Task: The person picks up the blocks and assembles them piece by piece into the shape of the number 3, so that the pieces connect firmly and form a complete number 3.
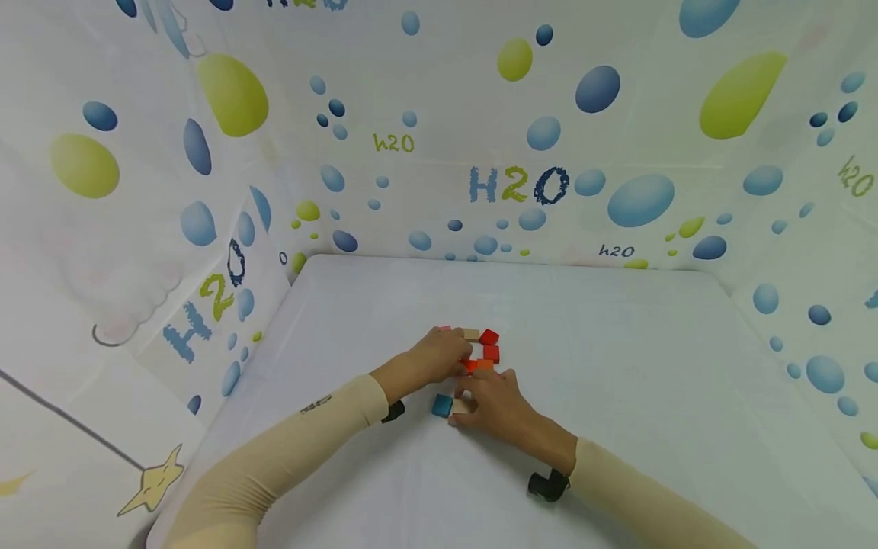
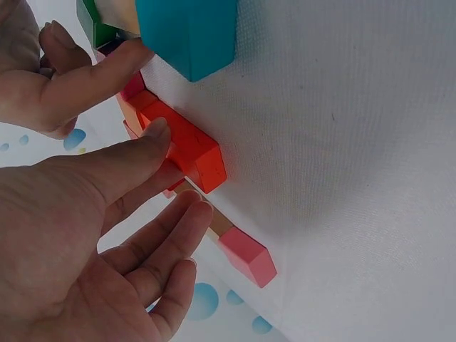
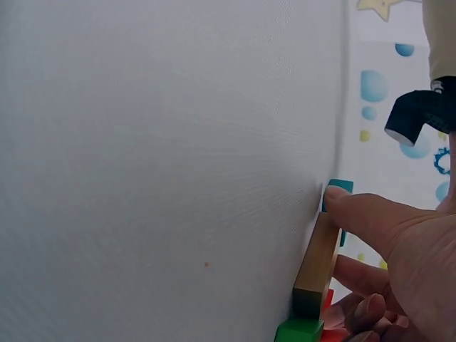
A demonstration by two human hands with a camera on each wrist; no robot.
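On the white table, my left hand (image 1: 435,357) pinches a red block (image 2: 189,153) between thumb and index finger, its other fingers loosely bent. An orange block (image 1: 485,364) adjoins the red one on the right. Closer to me, my right hand (image 1: 501,404) holds a plain wooden block (image 3: 317,267), thumb on the near side and index finger beyond it. A blue block (image 1: 442,406) stands at the wooden block's left end. A green block (image 3: 299,330) sits at its other end, hidden by the right hand in the head view.
Two more red blocks (image 1: 491,353) continue the curved row on the right. At its far side lie another plain wooden block (image 1: 471,334) and a pink block (image 2: 247,255). Patterned white cloth (image 1: 439,152) rises behind the table and along both sides.
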